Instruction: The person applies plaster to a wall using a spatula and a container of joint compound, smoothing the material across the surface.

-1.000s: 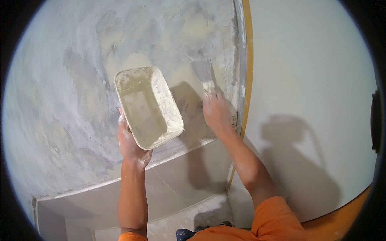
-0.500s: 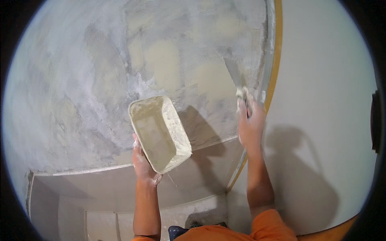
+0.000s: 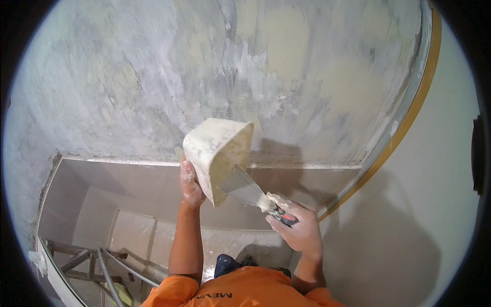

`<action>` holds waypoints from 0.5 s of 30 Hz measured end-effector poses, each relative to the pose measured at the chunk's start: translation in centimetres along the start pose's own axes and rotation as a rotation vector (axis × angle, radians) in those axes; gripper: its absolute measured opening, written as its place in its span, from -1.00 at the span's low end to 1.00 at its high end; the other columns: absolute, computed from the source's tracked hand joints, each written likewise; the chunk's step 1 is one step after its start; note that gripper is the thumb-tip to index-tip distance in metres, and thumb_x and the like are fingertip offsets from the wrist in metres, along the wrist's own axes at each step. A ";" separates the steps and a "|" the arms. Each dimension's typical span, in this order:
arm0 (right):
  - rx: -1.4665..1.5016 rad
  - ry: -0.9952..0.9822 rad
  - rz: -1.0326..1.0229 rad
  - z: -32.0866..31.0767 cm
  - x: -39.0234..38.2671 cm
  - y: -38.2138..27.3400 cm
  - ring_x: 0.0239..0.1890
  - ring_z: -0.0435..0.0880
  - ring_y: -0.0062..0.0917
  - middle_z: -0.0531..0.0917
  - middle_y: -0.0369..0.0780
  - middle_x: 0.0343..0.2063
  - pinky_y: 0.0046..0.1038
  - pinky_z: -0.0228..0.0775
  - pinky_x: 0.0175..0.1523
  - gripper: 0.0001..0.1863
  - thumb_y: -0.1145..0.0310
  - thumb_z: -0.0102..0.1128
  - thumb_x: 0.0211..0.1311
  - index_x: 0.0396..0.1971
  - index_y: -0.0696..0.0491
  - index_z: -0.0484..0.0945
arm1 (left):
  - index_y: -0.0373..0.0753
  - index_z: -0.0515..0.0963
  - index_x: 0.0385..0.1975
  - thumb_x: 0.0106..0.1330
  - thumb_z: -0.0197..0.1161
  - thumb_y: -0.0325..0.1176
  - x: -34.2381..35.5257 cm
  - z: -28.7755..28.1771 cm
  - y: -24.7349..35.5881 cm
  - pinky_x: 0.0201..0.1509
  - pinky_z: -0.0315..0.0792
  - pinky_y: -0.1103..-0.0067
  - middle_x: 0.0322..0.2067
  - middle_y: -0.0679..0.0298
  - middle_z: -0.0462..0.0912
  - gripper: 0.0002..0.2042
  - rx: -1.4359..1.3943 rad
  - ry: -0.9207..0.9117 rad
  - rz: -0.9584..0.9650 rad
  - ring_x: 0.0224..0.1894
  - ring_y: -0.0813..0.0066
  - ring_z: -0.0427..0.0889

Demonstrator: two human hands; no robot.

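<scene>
My left hand (image 3: 191,183) grips a cream rectangular plastic tub (image 3: 215,146) from its near left side. The tub is tilted, with its opening turned toward the right, and whitish paste smears its outside. In my right hand (image 3: 296,227) is a putty knife (image 3: 244,187) with a wide metal blade and a dark handle with red on it. The blade points up and left, its tip at the tub's opening; whether it touches the inside I cannot tell. Paste clings to the blade's base and to the fingers of both hands.
Ahead is a wall (image 3: 148,87) with patchy grey and cream plaster. A yellow-brown strip (image 3: 409,117) curves along its right edge, beside a smooth pale wall (image 3: 388,220). Below lies a tiled floor (image 3: 132,230), with a metal frame (image 3: 105,268) at the lower left.
My right hand has brought the putty knife from the wall down and left to the tub. My left hand has tipped the tub to face right. The view has shifted left and lower.
</scene>
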State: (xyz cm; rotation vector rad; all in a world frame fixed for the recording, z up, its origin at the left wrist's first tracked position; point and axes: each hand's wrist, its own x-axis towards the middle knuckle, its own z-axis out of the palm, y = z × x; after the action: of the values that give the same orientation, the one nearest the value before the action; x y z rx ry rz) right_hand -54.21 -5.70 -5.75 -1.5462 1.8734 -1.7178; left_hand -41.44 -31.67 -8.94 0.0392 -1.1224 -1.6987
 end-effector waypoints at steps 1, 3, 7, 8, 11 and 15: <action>0.012 -0.002 0.010 0.6 0.2 -0.1 -0.24 0.69 -0.55 0.72 -0.10 -0.20 -0.54 0.52 -0.10 -0.55 0.54 0.42 0.01 -0.03 0.25 0.62 | -0.33 0.21 0.33 0.33 0.06 0.29 -0.1 -0.1 0.2 0.23 0.44 0.34 0.17 0.09 0.45 -0.18 0.012 0.005 -0.009 0.16 0.25 0.51; -0.233 0.037 -0.127 1.5 0.6 -0.1 -0.33 0.69 -0.38 0.69 -0.09 -0.28 -0.47 0.53 -0.18 -0.61 0.51 0.43 -0.01 -0.10 0.23 0.65 | -0.39 0.22 0.30 0.13 0.25 0.37 -0.3 1.5 0.7 0.24 0.43 0.38 0.12 0.09 0.48 -0.03 0.145 -0.119 -0.001 0.14 0.30 0.53; -0.371 0.030 -0.141 3.8 0.0 0.5 -0.37 0.66 -0.24 0.62 -0.19 -0.28 -0.27 0.52 -0.27 -0.78 0.40 0.30 0.08 -0.24 0.11 0.66 | -0.44 0.24 0.27 0.10 0.28 0.37 -0.3 2.2 0.1 0.22 0.40 0.43 0.08 0.08 0.51 -0.01 0.274 -0.244 -0.023 0.14 0.35 0.51; -0.388 0.034 -0.114 4.0 -0.3 0.2 -0.36 0.66 -0.24 0.61 -0.19 -0.28 -0.25 0.52 -0.28 -0.80 0.36 0.27 0.10 -0.28 0.10 0.66 | -0.44 0.24 0.27 0.10 0.28 0.37 -0.4 2.3 -0.1 0.22 0.40 0.43 0.08 0.08 0.51 -0.01 0.275 -0.240 -0.030 0.14 0.35 0.51; -0.425 -0.048 -0.061 3.5 -1.0 0.1 -0.32 0.65 -0.20 0.61 -0.18 -0.28 -0.25 0.51 -0.25 -0.81 0.37 0.26 0.09 -0.28 0.09 0.65 | -0.39 0.29 0.25 0.33 0.11 0.23 -0.9 2.7 -0.8 0.19 0.41 0.41 0.09 0.09 0.50 -0.23 0.218 -0.191 -0.069 0.13 0.34 0.52; -0.364 -0.096 0.015 1.2 -1.6 -0.5 -0.36 0.59 -0.17 0.58 -0.15 -0.38 -0.28 0.45 -0.26 -0.78 0.43 0.29 0.01 -0.29 0.14 0.65 | -0.35 0.31 0.24 0.44 0.02 0.12 -0.6 1.0 -2.2 0.19 0.44 0.39 0.08 0.12 0.51 -0.37 0.131 -0.083 -0.176 0.10 0.34 0.54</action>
State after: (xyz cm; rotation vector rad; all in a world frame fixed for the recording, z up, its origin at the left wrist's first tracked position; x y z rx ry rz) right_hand -52.38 -5.14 -6.58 -1.6937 2.2313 -1.3206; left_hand -43.34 -30.56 -10.18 0.1552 -1.3242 -1.7928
